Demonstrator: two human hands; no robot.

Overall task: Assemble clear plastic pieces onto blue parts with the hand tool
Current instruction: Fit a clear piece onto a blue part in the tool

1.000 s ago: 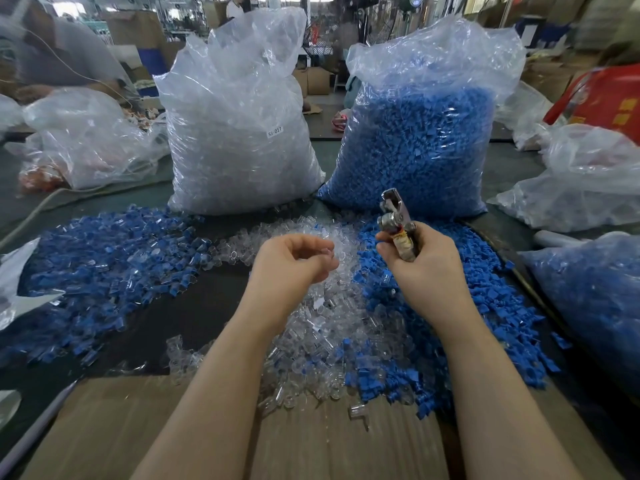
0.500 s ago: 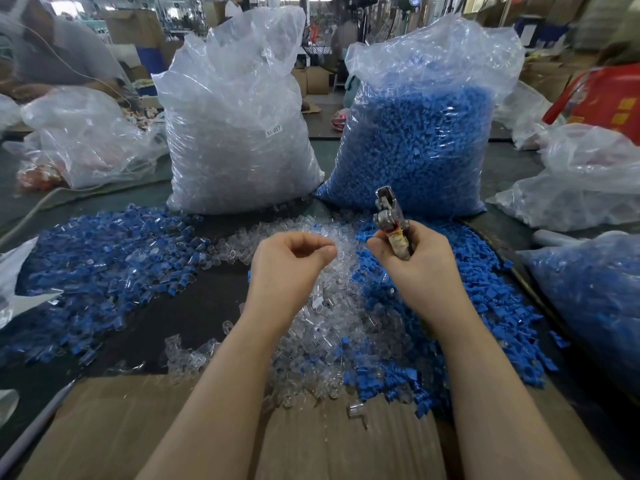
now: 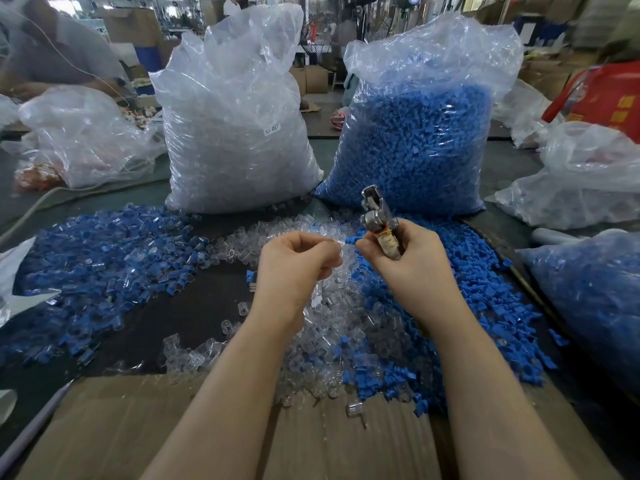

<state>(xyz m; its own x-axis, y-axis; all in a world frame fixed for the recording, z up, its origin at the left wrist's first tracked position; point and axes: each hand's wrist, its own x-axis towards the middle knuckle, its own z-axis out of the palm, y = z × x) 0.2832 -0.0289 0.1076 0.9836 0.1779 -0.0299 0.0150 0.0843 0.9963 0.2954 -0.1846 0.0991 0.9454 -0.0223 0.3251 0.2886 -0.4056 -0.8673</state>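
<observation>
My right hand [image 3: 412, 268] grips a metal hand tool [image 3: 375, 216] with its jaws pointing up and away from me. My left hand [image 3: 294, 268] is curled beside it, pinching a small clear plastic piece [image 3: 341, 244] at its fingertips, close to my right thumb. Under both hands lies a heap of loose clear pieces [image 3: 346, 327]. Loose blue parts [image 3: 485, 306] spread out to the right of that heap. A pile of joined blue-and-clear pieces [image 3: 104, 271] covers the table at the left.
A big bag of clear pieces [image 3: 235, 133] and a big bag of blue parts [image 3: 415, 140] stand upright behind the heaps. Another bag of blue parts [image 3: 595, 299] lies at the right. Brown cardboard [image 3: 121, 427] covers the near edge. A person sits at the far left.
Both hands have drifted closer together. The left fingertips now reach almost to the right thumb, and the tool has shifted slightly left.
</observation>
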